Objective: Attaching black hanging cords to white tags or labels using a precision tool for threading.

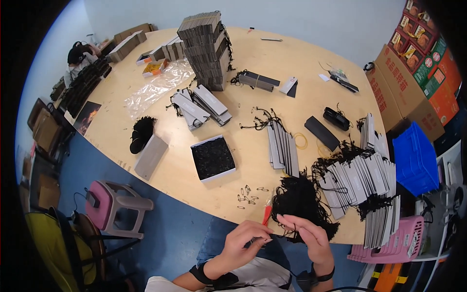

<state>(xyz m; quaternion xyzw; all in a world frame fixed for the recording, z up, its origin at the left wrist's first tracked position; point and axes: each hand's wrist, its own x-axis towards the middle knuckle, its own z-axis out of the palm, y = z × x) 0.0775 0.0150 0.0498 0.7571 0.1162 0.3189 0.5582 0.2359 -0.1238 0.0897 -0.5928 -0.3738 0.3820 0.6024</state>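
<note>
1. Black cord (272, 237) sits pinched between the fingertips of both hands, just below the table (160, 104) edge, over my lap.
2. Left hand (243, 243): I see the fingers curled closed, thumb and forefinger nipping the cord's end.
3. Right hand (311, 236): fingers bent inward and closed on the same cord; whether they also grip a tag I cannot tell.
4. Heap of black cords (299, 199) lies just above the hands on the table edge, touching the right fingers.
5. Red-handled tool (267, 214) lies beside the heap.
6. Safety pins (248, 192) lie scattered near it.
7. Grey tags (360, 177) with cords fan out to the right.
8. Open box of black pieces (212, 157) sits farther left.
</note>
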